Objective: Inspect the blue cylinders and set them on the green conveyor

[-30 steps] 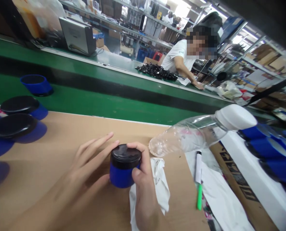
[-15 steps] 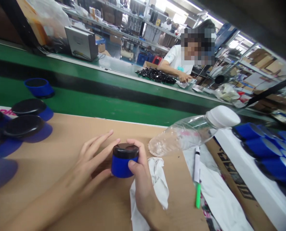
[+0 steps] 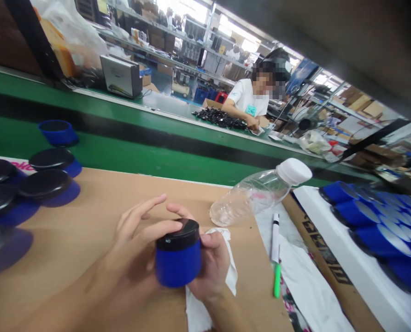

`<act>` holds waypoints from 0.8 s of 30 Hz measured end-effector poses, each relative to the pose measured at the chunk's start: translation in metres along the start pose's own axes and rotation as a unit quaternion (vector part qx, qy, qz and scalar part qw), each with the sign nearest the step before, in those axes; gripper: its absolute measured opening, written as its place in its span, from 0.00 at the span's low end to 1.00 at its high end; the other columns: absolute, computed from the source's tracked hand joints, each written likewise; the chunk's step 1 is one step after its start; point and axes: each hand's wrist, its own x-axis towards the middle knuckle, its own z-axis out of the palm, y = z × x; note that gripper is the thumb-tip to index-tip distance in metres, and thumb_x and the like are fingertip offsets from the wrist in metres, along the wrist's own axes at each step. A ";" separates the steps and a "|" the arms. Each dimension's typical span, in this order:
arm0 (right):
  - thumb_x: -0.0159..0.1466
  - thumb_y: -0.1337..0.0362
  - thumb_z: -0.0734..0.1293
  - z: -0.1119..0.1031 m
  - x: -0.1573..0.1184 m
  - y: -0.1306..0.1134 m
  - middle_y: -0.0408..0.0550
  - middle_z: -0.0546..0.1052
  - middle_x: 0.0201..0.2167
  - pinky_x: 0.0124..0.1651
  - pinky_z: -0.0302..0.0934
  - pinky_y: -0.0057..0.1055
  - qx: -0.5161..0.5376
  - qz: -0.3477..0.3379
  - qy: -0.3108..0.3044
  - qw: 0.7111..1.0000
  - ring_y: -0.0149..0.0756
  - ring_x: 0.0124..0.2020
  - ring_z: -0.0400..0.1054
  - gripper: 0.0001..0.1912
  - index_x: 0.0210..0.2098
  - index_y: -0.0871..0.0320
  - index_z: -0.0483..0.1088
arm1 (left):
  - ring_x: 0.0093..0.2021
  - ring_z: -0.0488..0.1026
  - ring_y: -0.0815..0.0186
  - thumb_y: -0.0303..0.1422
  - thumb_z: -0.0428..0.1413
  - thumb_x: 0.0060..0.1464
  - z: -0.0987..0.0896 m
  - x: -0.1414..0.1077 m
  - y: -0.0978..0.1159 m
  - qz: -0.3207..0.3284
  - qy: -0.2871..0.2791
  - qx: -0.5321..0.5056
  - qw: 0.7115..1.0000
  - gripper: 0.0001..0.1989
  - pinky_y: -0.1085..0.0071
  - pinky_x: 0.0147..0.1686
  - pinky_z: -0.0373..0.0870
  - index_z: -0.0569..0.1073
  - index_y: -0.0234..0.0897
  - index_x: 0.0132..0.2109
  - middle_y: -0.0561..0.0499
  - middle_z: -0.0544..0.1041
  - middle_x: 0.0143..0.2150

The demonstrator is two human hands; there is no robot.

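A blue jar (image 3: 178,263) with a black lid is lifted off the cardboard sheet (image 3: 88,203) and tilted toward me. My right hand (image 3: 208,258) cups it from behind and the right. My left hand (image 3: 136,240) presses against its left side, with the index finger lying on the lid's edge. A white cloth (image 3: 222,276) lies under my right hand.
Several lidded blue jars (image 3: 44,184) stand at the left, and one open blue jar (image 3: 58,133) sits on the green conveyor (image 3: 139,152). A clear plastic bottle (image 3: 257,191) and a green pen (image 3: 275,258) lie at the right. Rows of blue jars (image 3: 371,216) fill a white tray. A co-worker (image 3: 249,99) sits across the belt.
The jar has been raised from the cardboard and tipped toward me. My right hand shifted from gripping its side to cupping it from behind. The view has swung slightly right.
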 end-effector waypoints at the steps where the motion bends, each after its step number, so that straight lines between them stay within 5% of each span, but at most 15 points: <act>1: 0.53 0.51 0.65 0.000 0.000 0.001 0.46 0.81 0.32 0.49 0.73 0.51 0.007 0.006 -0.003 1.000 0.49 0.35 0.79 0.33 0.55 0.56 0.72 | 0.72 0.65 0.46 0.36 0.58 0.63 0.001 -0.002 0.000 -0.028 0.002 -0.010 1.000 0.23 0.53 0.66 0.71 0.72 0.55 0.64 0.48 0.69 0.71; 7: 0.67 0.35 0.64 -0.007 -0.004 0.013 0.50 0.82 0.49 0.64 0.66 0.51 -0.138 -0.071 0.092 0.984 0.48 0.51 0.79 0.49 0.76 0.53 0.46 | 0.67 0.70 0.39 0.52 0.69 0.50 0.016 -0.017 -0.016 -0.241 0.012 -0.196 0.950 0.36 0.48 0.63 0.74 0.76 0.48 0.63 0.41 0.79 0.62; 10: 0.61 0.28 0.67 -0.012 -0.006 0.014 0.56 0.80 0.54 0.61 0.68 0.52 -0.249 -0.112 0.077 0.959 0.52 0.52 0.79 0.61 0.78 0.51 0.37 | 0.65 0.73 0.38 0.57 0.70 0.45 0.022 -0.017 -0.031 -0.278 0.032 -0.272 0.921 0.41 0.48 0.62 0.76 0.76 0.45 0.63 0.40 0.81 0.58; 14: 0.50 0.38 0.81 -0.018 -0.003 0.017 0.56 0.81 0.54 0.57 0.72 0.51 -0.346 -0.110 0.047 0.931 0.57 0.53 0.78 0.63 0.75 0.50 0.52 | 0.60 0.78 0.37 0.67 0.67 0.40 0.028 -0.006 -0.046 -0.269 0.071 -0.305 0.911 0.47 0.47 0.60 0.78 0.78 0.41 0.59 0.37 0.83 0.56; 20: 0.49 0.37 0.79 -0.037 0.005 0.032 0.56 0.83 0.47 0.59 0.72 0.54 -0.354 -0.151 0.063 0.921 0.64 0.57 0.76 0.56 0.70 0.53 0.62 | 0.52 0.83 0.40 0.73 0.63 0.40 0.024 0.005 -0.037 -0.250 0.061 -0.358 0.897 0.45 0.50 0.52 0.83 0.82 0.42 0.53 0.39 0.85 0.52; 24: 0.60 0.41 0.73 -0.044 -0.003 0.025 0.53 0.83 0.37 0.54 0.74 0.54 -0.400 -0.160 0.080 0.899 0.59 0.44 0.81 0.44 0.70 0.50 0.65 | 0.54 0.83 0.42 0.70 0.66 0.40 0.021 0.003 -0.034 -0.234 0.055 -0.355 0.903 0.42 0.51 0.54 0.83 0.82 0.46 0.52 0.41 0.85 0.51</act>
